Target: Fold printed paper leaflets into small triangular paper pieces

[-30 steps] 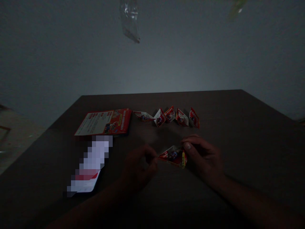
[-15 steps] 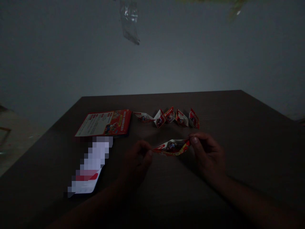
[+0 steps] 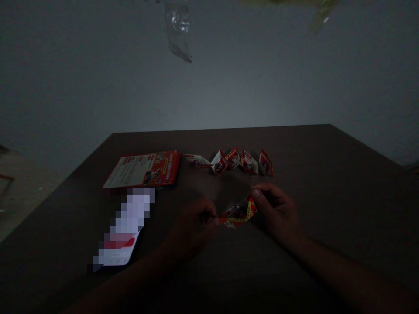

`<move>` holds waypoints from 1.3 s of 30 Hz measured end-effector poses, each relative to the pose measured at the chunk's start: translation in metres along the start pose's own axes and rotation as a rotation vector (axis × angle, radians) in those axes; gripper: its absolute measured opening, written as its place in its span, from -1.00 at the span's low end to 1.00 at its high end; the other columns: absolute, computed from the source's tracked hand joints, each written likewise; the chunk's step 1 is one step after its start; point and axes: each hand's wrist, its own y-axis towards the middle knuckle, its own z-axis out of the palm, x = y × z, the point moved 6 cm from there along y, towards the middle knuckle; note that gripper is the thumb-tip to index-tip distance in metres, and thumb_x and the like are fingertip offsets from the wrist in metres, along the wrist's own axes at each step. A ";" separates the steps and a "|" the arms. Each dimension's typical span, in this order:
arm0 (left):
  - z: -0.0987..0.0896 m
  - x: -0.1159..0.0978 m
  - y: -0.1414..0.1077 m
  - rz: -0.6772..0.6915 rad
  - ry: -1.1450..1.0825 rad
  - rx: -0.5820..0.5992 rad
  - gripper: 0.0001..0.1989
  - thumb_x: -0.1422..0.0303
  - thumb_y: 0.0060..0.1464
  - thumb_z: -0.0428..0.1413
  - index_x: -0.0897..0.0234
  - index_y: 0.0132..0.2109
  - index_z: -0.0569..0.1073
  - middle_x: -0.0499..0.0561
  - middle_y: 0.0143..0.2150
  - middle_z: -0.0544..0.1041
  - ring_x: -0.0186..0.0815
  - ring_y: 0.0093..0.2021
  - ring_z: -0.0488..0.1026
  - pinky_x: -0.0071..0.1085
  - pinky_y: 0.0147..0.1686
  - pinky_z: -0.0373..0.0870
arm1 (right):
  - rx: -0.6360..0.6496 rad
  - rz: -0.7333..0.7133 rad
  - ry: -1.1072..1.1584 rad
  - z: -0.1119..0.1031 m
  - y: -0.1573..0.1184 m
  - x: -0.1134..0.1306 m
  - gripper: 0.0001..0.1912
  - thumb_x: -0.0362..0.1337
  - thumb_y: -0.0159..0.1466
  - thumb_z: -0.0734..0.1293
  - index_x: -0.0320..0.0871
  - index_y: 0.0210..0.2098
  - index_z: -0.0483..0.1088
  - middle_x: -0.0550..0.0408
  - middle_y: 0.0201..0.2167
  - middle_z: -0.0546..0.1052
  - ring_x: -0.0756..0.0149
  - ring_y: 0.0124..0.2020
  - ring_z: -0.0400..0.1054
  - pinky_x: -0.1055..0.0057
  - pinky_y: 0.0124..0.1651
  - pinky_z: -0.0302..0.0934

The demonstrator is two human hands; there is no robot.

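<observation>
Between my two hands a printed paper sheet (image 3: 238, 215), red, white and yellow, is bent into a curved, partly folded shape above the table. My left hand (image 3: 198, 222) pinches its left end, and my right hand (image 3: 276, 207) grips the right end between thumb and fingers. Beyond them, several folded paper pieces in the same colours stand or lie in a row, among them a white-and-red one (image 3: 219, 163) and a mostly red one (image 3: 266, 163) at the right end. The light is dim, so the left fingers show poorly.
A stack of printed red-and-white leaflets (image 3: 144, 169) lies at the left of the dark table (image 3: 294, 144). In front of it is a lit phone (image 3: 121, 253), its screen blurred out. Against the wall behind hangs a clear plastic bag (image 3: 178, 30).
My hands have come closer together and slightly nearer to me, bending the paper sheet more sharply. Its right end now stands up more. The row of folded pieces has stayed put.
</observation>
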 end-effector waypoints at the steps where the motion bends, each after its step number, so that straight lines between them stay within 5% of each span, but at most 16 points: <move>1: 0.002 -0.001 0.000 0.016 0.002 0.024 -0.98 0.47 0.00 0.03 0.30 -0.39 0.32 -0.02 -0.40 0.39 -0.34 -0.39 0.34 -0.45 -0.41 0.25 | 0.011 0.000 -0.006 0.001 -0.001 -0.001 -0.89 -0.21 0.17 0.36 -0.12 -0.39 0.43 0.17 -0.52 0.45 0.43 -0.48 0.31 0.55 -0.44 0.21; 10: 0.010 -0.010 -0.001 0.213 -0.036 0.082 -0.98 0.47 0.04 0.10 0.34 -0.32 0.40 0.03 -0.33 0.41 -0.36 -0.37 0.36 -0.46 -0.39 0.26 | 0.054 -0.009 -0.011 0.005 -0.005 -0.002 -0.88 -0.20 0.19 0.35 -0.13 -0.37 0.43 0.16 -0.51 0.46 0.42 -0.49 0.31 0.52 -0.44 0.21; 21: 0.001 -0.011 -0.001 0.151 -0.062 -0.019 -0.90 0.48 0.06 0.07 0.31 -0.42 0.37 0.02 -0.36 0.46 -0.37 -0.39 0.39 -0.46 -0.39 0.29 | -0.115 -0.004 0.082 -0.005 -0.004 0.004 -0.86 -0.17 0.17 0.36 -0.12 -0.38 0.42 0.15 -0.49 0.46 0.38 -0.46 0.33 0.49 -0.41 0.24; 30: 0.008 -0.011 0.000 0.174 -0.112 0.064 -0.69 0.46 -0.09 0.24 0.31 -0.60 0.24 0.05 -0.29 0.51 -0.36 -0.35 0.46 -0.50 -0.42 0.30 | 0.114 -0.102 -0.043 0.011 -0.011 0.014 -0.92 -0.27 0.22 0.31 -0.13 -0.38 0.41 0.15 -0.50 0.46 0.40 -0.46 0.34 0.51 -0.41 0.23; 39: 0.014 -0.017 -0.002 0.176 -0.151 0.120 -0.64 0.49 -0.09 0.20 0.30 -0.65 0.18 -0.03 -0.45 0.48 -0.45 -0.51 0.40 -0.56 -0.53 0.23 | 0.148 -0.191 -0.082 0.012 -0.014 0.021 -0.95 -0.33 0.24 0.29 -0.15 -0.35 0.40 0.13 -0.47 0.46 0.39 -0.45 0.34 0.49 -0.39 0.24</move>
